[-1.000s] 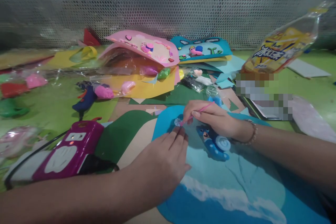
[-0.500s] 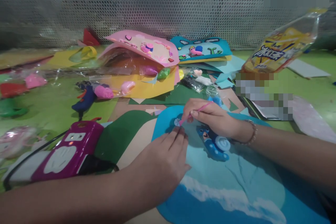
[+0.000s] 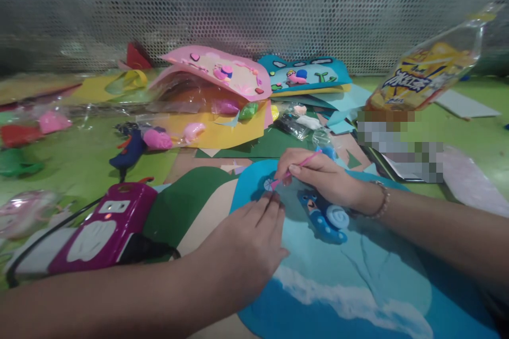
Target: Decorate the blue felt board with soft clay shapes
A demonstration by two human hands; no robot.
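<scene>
Pinched in the fingers of my right hand (image 3: 318, 172) is a slim pink modelling tool (image 3: 306, 160). Its tip meets a small pale disc (image 3: 269, 185) with lines radiating across it, on the upper left of a blue paper sheet (image 3: 254, 169). My left hand (image 3: 254, 238) lies over the sheet's left part, fingers stretched out, their tips just below the disc. Below my right hand, a blue clay snail (image 3: 324, 222) with a pale spiral shell and white dots is on the light blue centre. White clay-like streaks (image 3: 342, 299) run along the lower part.
A purple power strip (image 3: 107, 228) with a black cable stands left, beside a navy glue gun (image 3: 131, 149). Behind are bagged clay lumps (image 3: 158, 139) and decorated pink (image 3: 222, 71) and blue cards (image 3: 304, 75). A plastic bottle (image 3: 421, 74) leans at back right, before a perforated metal panel (image 3: 254, 10).
The pink modelling tool has tilted very slightly in my right hand, its tip staying at the disc. My left hand and the sheet have not visibly moved.
</scene>
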